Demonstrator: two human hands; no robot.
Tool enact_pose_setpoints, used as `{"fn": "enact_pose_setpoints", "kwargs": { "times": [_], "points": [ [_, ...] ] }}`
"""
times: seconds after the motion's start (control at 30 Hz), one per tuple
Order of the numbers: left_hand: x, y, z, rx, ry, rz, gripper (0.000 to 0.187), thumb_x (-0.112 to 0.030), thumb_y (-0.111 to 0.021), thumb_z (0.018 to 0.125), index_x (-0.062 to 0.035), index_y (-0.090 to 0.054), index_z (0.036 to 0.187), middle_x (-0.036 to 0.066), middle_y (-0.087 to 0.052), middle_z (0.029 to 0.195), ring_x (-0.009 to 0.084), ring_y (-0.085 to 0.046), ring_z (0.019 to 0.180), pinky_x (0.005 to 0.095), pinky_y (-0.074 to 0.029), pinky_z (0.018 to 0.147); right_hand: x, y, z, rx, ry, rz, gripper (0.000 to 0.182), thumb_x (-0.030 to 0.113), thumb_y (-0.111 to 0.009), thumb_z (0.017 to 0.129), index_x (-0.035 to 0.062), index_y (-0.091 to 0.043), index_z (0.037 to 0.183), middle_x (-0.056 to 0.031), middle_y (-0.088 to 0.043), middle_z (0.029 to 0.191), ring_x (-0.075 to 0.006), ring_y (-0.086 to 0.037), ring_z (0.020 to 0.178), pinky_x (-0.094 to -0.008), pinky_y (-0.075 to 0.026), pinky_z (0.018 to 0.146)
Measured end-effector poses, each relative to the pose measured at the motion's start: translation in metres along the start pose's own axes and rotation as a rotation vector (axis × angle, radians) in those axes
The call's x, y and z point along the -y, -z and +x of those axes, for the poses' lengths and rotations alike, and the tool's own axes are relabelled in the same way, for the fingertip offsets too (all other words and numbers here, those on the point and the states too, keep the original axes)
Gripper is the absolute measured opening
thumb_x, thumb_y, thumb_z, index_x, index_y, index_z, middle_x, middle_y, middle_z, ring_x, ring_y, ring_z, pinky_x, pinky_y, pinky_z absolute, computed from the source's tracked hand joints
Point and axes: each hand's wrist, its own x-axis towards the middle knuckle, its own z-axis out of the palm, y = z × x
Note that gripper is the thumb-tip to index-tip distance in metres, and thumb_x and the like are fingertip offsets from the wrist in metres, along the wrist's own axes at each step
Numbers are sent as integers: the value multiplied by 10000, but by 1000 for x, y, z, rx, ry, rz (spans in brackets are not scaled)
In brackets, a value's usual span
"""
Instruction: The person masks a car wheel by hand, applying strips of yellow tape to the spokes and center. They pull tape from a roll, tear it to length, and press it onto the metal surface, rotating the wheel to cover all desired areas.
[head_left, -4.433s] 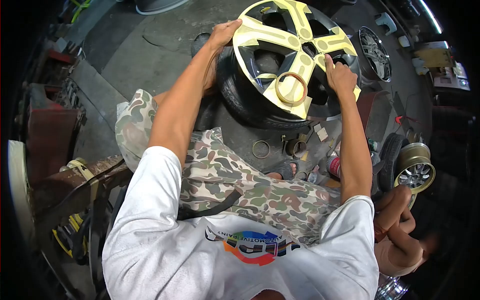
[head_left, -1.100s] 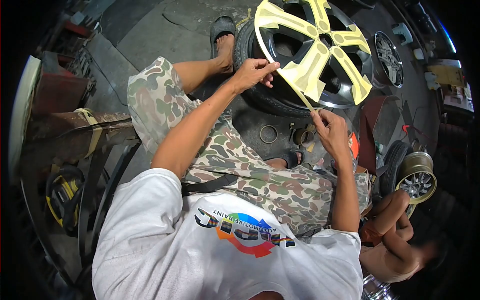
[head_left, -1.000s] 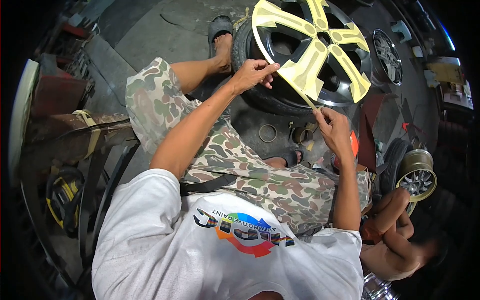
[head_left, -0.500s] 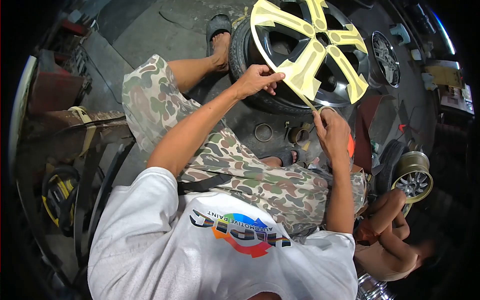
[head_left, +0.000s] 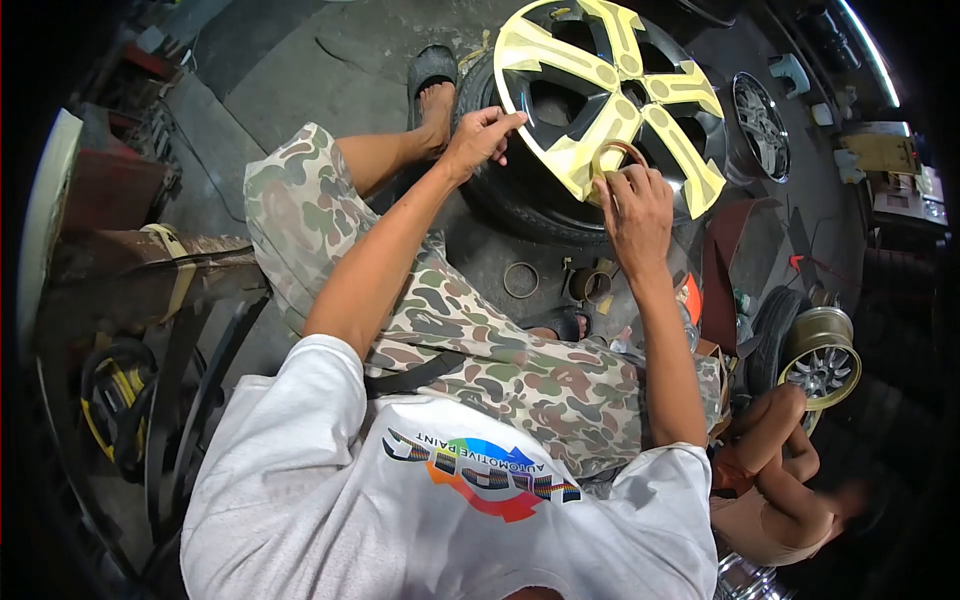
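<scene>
A black wheel rim lies face up on a tyre, its spokes covered with pale yellow masking tape. A strip of the tape follows the rim's near left edge. My left hand has thumb and index finger pinched together at that taped edge, touching it. At the rim's near side, my right hand grips a roll of masking tape from above, its ring standing on edge against the rim. My fingers partly hide the roll.
On the floor by my foot lie a loose ring and another tape roll. A silver wheel stands beyond, at right. A gold wheel and a crouching person are at lower right.
My right hand has moved up and left with the tape roll, from below the rim onto its near edge. My left hand has slid up and left along the edge.
</scene>
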Motion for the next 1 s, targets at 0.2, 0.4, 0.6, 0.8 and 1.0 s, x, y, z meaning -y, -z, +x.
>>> {"fn": "enact_pose_setpoints", "kwargs": {
  "times": [0.2,0.4,0.6,0.8,1.0],
  "points": [
    [-9,13,17,-66,-37,-53,351,-371,-774,917,-105,-582,792,-35,-457,579,68,-447,474,246,-443,454,3,0,8,1,-33,64,223,207,-718,928,66,-713,1100,-81,-641,1068,-277,-599,1025,-398,-459,889],
    [-20,22,28,-101,-61,-59,343,-358,-785,909,-79,-609,811,-27,-463,579,65,-435,461,251,-434,444,-13,21,7,-27,-122,104,310,242,-726,914,60,-699,1163,-94,-638,1111,-293,-592,1041,-423,-456,924],
    [-18,19,41,-260,-114,-84,351,-380,-644,1008,-58,-622,870,-20,-473,597,66,-433,457,265,-455,453,-69,27,10,-50,-216,-38,326,273,-691,951,56,-688,1194,-116,-632,1092,-315,-595,1052,-443,-460,909],
    [26,37,49,-355,-244,120,455,-376,-408,1101,16,-630,1159,29,-548,628,93,-493,449,245,-506,437,-140,8,18,-18,-336,-77,343,311,-628,991,26,-688,1172,-146,-636,1078,-346,-612,1049,-458,-466,906],
    [18,-35,13,-543,-388,319,429,-333,-457,1079,6,-604,1298,146,-635,697,240,-630,596,388,-489,617,-170,-29,49,151,-335,-134,477,432,-478,1053,19,-709,1115,-228,-700,1093,-411,-674,1006,-503,-499,881]
  ]
}}
